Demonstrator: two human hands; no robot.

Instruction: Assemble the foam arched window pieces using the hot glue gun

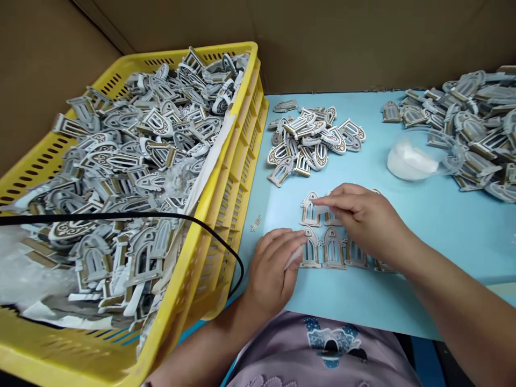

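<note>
Small arched window-shaped pieces (pixel 334 248) lie in two rows on the light blue table, partly covered by my hands. My left hand (pixel 275 266) is curled at the left end of the near row, closed around a thin whitish object I cannot make out. Above the far row is my right hand (pixel 363 217), its thumb and fingers pressed together over the upper left piece (pixel 310 209). Whatever its fingertips hold, if anything, is too small to tell. A tiny whitish part (pixel 256 223) lies left of the rows.
A yellow crate (pixel 237 156) heaped with similar pieces fills the left side, a black cable (pixel 201 223) crossing it. One pile (pixel 314 137) lies behind the rows, a larger pile (pixel 475 118) at the back right. A clear bowl (pixel 413 156) holds something white. Cardboard walls (pixel 342 48) stand behind.
</note>
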